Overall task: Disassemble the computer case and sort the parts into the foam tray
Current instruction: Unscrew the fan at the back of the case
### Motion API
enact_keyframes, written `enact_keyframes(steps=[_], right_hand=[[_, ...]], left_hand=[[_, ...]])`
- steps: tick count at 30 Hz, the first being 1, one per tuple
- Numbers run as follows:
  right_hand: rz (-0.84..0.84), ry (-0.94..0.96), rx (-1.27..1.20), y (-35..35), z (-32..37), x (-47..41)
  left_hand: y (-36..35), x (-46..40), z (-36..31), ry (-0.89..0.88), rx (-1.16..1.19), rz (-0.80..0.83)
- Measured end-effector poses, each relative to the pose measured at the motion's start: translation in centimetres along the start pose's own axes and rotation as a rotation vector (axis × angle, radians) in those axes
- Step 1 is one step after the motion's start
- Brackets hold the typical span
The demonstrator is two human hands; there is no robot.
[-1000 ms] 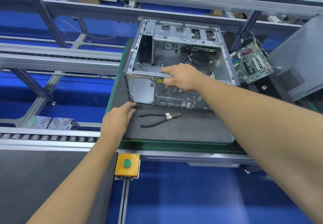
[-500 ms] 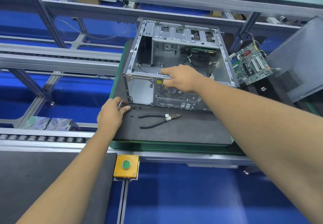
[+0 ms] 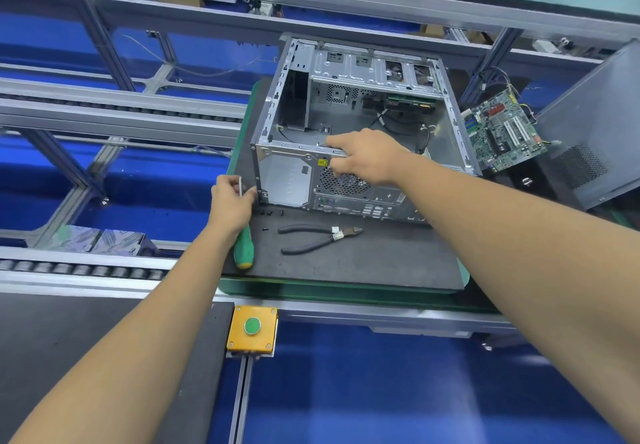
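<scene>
Left hand [image 3: 231,205]: grips screwdriver [image 3: 243,246] at bench's left edge.
Right hand [image 3: 367,158]: fingers curled over computer case [image 3: 287,180] rear rim.

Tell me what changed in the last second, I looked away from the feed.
The left hand, which lay on the foam mat by the loose screws, picked up the green-handled screwdriver and lifted it, shaft upward, beside the computer case. The right hand stayed gripping the case's rear top edge. Pliers and motherboard unmoved.
</scene>
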State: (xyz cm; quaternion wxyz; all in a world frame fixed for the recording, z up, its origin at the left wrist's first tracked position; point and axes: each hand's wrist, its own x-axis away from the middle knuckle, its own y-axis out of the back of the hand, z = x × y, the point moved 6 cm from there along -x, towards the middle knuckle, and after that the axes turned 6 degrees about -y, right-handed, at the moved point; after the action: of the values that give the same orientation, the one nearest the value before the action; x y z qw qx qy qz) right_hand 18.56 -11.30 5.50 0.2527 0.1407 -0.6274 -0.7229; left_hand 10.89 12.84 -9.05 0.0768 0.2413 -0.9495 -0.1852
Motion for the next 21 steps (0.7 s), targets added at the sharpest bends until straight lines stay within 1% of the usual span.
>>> enact_keyframes(steps=[2,3,8,13,15,18,21], right_hand=[[0.002,0.002,0.0,0.0,0.0,0.0],[0.003,0.002,-0.002,0.1,0.0,0.1],[0.012,-0.005,0.001,0.1,0.1,0.1],[0.009,-0.004,-0.003,0.1,0.1,0.1],[0.006,-0.01,-0.008,0.0,0.1,0.0],[0.0,-0.009,-0.004,0.0,0.0,0.0],[-0.004,-0.01,-0.005,0.0,0.0,0.0]], left_hand=[[0.1,0.4,0.3,-0.052,-0.186,-0.016],[0.1,0.6,0.3,-0.066,-0.226,-0.021],[0.3,1.5,-0.7,-0.164,-0.286,0.063],[1.0,3.1,-1.3,-0.24,-0.272,0.092],[1.3,3.7,-1.6,-0.292,-0.33,0.089],[1.2,4.2,-2.1,-0.391,-0.434,0.134],[0.9,4.3,-2.5,-0.425,-0.526,0.13]])
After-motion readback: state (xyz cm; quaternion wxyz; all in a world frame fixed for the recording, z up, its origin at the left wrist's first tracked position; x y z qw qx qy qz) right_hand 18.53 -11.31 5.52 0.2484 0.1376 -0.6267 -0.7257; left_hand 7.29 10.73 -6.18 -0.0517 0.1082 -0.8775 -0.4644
